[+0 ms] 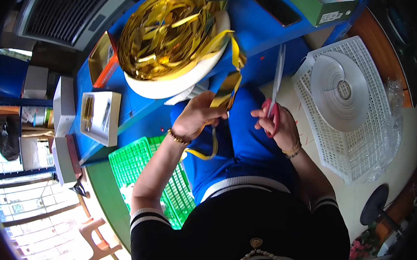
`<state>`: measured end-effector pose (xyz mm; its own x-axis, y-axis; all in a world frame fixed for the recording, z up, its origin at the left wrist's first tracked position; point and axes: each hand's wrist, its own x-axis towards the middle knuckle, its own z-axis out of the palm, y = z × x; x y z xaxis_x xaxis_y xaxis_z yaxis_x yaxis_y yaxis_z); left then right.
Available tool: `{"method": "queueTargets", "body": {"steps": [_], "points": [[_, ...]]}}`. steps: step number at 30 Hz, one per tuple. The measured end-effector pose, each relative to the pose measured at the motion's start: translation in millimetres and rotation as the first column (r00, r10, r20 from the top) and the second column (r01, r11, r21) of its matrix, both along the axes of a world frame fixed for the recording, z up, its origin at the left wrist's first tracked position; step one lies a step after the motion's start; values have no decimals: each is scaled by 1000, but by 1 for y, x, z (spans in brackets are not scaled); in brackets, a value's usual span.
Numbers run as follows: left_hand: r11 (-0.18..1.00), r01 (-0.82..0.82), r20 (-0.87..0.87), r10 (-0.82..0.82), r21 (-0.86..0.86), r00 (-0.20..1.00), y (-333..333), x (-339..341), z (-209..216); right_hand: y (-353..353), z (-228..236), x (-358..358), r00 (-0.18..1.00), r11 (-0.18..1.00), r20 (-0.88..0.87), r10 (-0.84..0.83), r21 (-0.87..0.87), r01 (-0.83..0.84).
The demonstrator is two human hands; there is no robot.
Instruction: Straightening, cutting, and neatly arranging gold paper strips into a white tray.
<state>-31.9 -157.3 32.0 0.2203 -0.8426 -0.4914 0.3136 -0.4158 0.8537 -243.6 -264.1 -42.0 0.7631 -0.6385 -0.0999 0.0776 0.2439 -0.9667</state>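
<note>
Pinched in my left hand [198,116] is a shiny gold ribbon [229,85]. From my fingers the ribbon runs up to a big tangled coil of gold ribbon [164,35], which fills a white bowl [153,88] on the blue table. A loose yellowish end hangs below the same hand over my lap. My right hand [281,127] has its fingers in the red handles of a pair of scissors [273,116]. The long blades point away from me and stand apart from the ribbon.
On the blue table [128,100] are a small white box [100,117], an orange box [102,60], a dark phone [276,8] and a green box [321,7]. A green basket [136,159] stands at my left. To my right, a white crate [335,148] carries a white roll [350,111].
</note>
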Motion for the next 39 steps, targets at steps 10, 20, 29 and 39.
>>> {"method": "queueTargets", "body": {"steps": [10, 20, 29, 39], "points": [[935, 111, 272, -209, 337, 939, 187, 9, 44, 31, -28, 29, 926, 927, 36, 375, -26, -374], [928, 83, 199, -164, 364, 966, 218, -16, -89, 48, -38, 33, 658, 465, -678, 328, -491, -737], [848, -514, 898, 122, 127, 423, 258, 153, -191, 58, -30, 35, 687, 568, -617, 383, -430, -702], [790, -613, 948, 168, 34, 270, 184, 211, -330, 62, -14, 45, 731, 750, -540, 417, -250, -612]]}}
